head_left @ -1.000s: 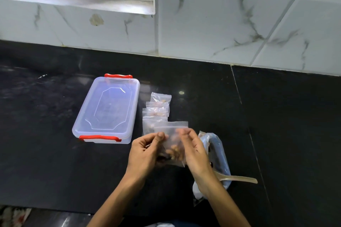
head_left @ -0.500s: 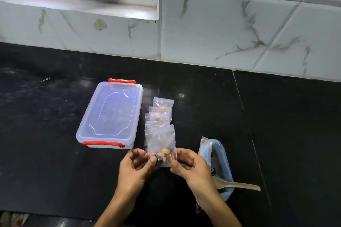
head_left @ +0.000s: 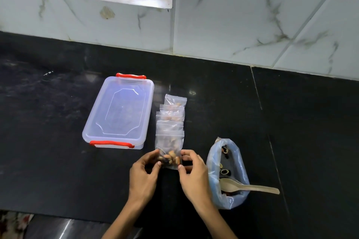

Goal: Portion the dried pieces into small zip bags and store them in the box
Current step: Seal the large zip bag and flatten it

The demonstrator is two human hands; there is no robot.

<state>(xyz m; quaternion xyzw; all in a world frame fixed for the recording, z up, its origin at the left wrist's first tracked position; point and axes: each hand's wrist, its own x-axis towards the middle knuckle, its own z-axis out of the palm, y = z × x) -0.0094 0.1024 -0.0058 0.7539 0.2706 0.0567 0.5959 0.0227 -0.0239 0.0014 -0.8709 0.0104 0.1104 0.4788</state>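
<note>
Fingers of the left hand [head_left: 142, 175] and right hand [head_left: 192, 172] pinch the zip bag's [head_left: 169, 147] 2 lower corners.

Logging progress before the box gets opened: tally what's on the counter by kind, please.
Small zip bags: 5, four lying in a row, one held by left hand and right hand
Lidded box: 1
Large open bag: 1
Spoon: 1
Total: 8
</note>
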